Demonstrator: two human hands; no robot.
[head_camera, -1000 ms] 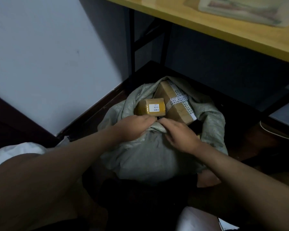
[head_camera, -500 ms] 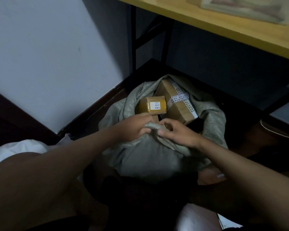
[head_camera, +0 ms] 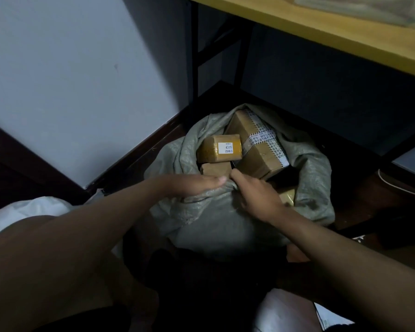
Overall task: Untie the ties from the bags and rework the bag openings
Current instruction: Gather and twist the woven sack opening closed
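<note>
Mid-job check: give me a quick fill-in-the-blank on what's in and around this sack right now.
The number printed on the white label of the small yellow parcel is ____.
Both hands, the left hand and the right hand, are on the ____ rim of the grey woven sack.
The larger cardboard box is bound with printed ____.
Above the sack is the edge of a yellow ____.

Missing words: 4311; near; tape; tabletop

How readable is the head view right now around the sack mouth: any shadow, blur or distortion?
Head view: dim overall, floor nearly black; a diagonal shadow crosses the wall. The yellow parcel label is sharp. Both the left hand and right hand look soft on the sack rim. Wide-angle stretch enlarges the forearms.
</note>
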